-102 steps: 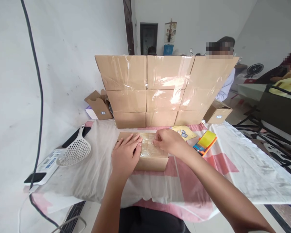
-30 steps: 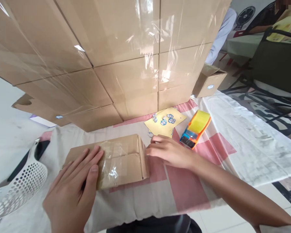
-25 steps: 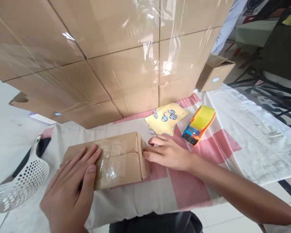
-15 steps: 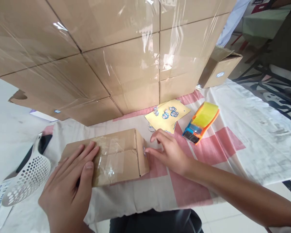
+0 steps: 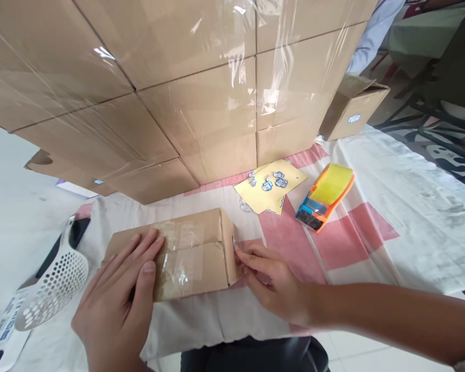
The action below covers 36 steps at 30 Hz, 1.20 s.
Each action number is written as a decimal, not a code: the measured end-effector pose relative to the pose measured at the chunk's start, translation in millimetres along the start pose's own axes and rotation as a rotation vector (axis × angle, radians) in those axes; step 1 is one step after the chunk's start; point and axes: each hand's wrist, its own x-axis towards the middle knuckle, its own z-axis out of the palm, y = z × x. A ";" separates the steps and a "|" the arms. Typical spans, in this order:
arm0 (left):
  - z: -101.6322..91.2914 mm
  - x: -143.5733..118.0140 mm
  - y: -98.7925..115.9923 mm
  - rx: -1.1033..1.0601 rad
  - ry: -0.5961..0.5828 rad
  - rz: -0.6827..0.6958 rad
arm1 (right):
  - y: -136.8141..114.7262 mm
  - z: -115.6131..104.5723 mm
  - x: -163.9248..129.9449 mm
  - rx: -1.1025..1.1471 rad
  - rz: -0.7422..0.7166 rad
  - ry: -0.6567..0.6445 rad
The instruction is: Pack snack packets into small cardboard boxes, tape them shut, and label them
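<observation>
A small cardboard box with clear tape along its top lies in front of me. My left hand rests flat on its left part, fingers stretched out and palm down. At the box's right end, my right hand touches a small sticker on the end face with a fingertip. The fingers of that hand are bent but apart, and I see nothing held in them. Behind it lie yellow sheets bearing several small blue-edged stickers. To their right is an orange and blue tape dispenser with a yellow roll.
A tall stack of taped cardboard boxes stands at the back. An opened box with a label sits at right. A white perforated holder is at left. The tablecloth is white and pink. A pale sleeve shows behind.
My right hand has moved slightly lower and closer against the box end, a fingertip now on the sticker. My left hand stays on the box. The view has shifted slightly.
</observation>
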 end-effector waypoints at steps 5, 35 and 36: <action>-1.7 0.5 -0.5 -0.006 -0.007 0.014 | 1.4 0.5 0.3 0.081 0.097 0.026; 1.4 1.2 2.3 0.036 0.023 -0.010 | 5.7 -4.7 10.1 0.283 0.495 0.048; 1.9 1.3 2.5 0.037 0.021 -0.011 | 6.4 -4.2 9.8 0.289 0.505 0.074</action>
